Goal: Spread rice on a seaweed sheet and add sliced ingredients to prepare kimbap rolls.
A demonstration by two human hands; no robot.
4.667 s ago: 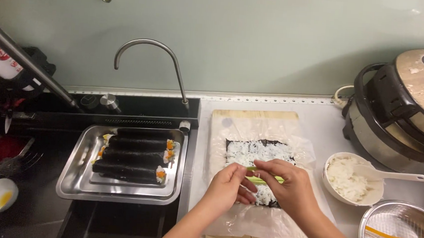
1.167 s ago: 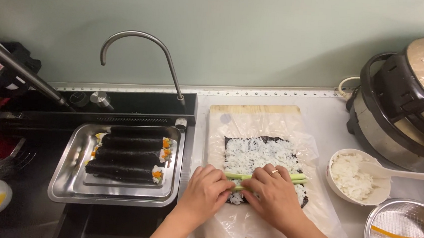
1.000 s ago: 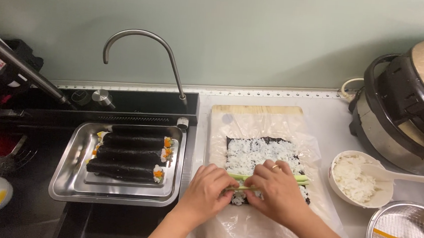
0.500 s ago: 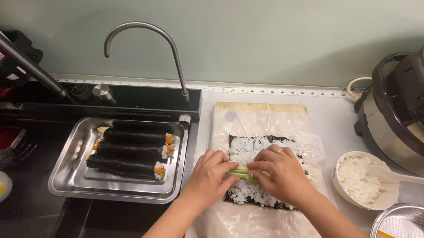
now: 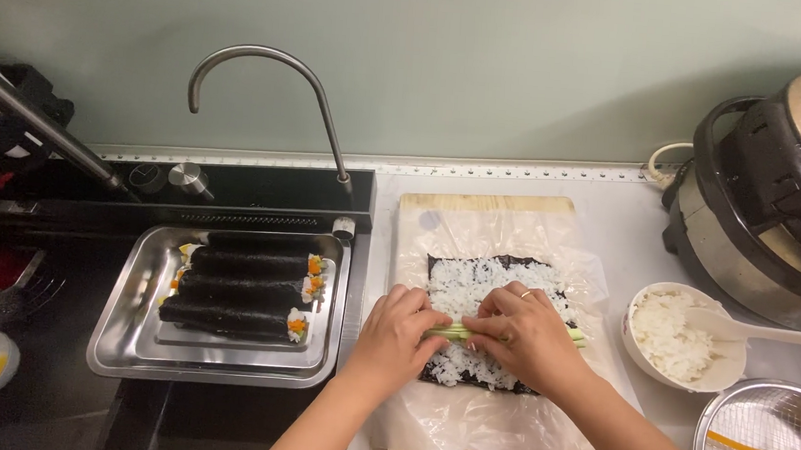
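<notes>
Both hands are down on the rice now. The left hand (image 5: pixel 399 333) has its fingers curled, grip pinched on the near end of the pale green cucumber strips (image 5: pixel 449 331), fingertips pressing them into the rice. The right hand (image 5: pixel 524 335) lies over the middle of the same strips, grip closed around them, a ring on one finger; only the far tip of the green pokes out past it toward the right. The two hands meet thumb to thumb over the strips.

Those strips lie crosswise on a bed of white rice (image 5: pixel 472 282) spread over a dark seaweed sheet (image 5: pixel 501 260), whose black edge shows at the top and bottom. Under that sits a crinkled sheet of clear plastic wrap (image 5: pixel 481 423), and under the wrap a wooden cutting board (image 5: pixel 477 202) on the white worktop (image 5: pixel 626 231).

Out to the left, a steel tray (image 5: pixel 120 337) sits over the dark sink and holds three finished seaweed rolls (image 5: pixel 241 289), orange filling at their ends. A curved tap (image 5: pixel 271 56) arches above it. To the right, a white bowl of rice (image 5: pixel 670 333) with a white paddle (image 5: pixel 760 330), a wire strainer (image 5: pixel 761 438) with orange strips, and a big rice cooker (image 5: pixel 768 204) behind.
</notes>
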